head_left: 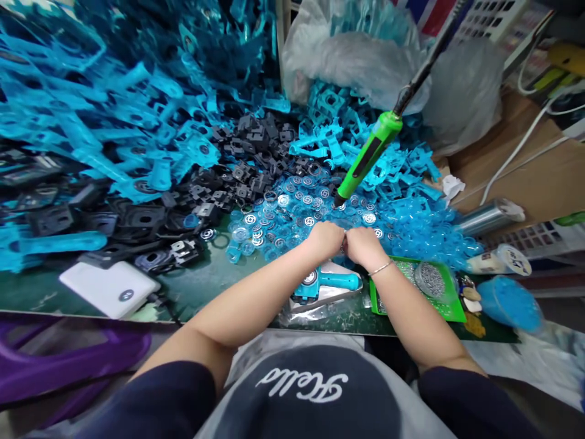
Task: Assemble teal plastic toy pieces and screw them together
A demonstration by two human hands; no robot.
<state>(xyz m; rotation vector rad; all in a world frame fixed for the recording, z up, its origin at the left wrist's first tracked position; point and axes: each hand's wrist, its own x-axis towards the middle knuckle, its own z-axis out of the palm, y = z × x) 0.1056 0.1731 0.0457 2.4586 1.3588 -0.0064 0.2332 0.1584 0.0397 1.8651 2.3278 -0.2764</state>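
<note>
My left hand (327,239) and my right hand (364,246) meet knuckle to knuckle over the near edge of a heap of clear blue discs (292,213). Both have curled fingers; whatever they pinch between them is too small or hidden to name. Below them, a blue handled part (339,281) with a round emblem lies on a silvery pad (326,296), partly covered by my left forearm. Just beyond my hands hangs a green electric screwdriver (368,160), its tip down near the discs.
Blue plastic parts (150,122) and black parts (247,158) are heaped at the back and left. A white power bank (108,288) lies front left. At right are a green tray (450,305) of small metal pieces, a blue cup (512,303) and a metal cylinder (489,216).
</note>
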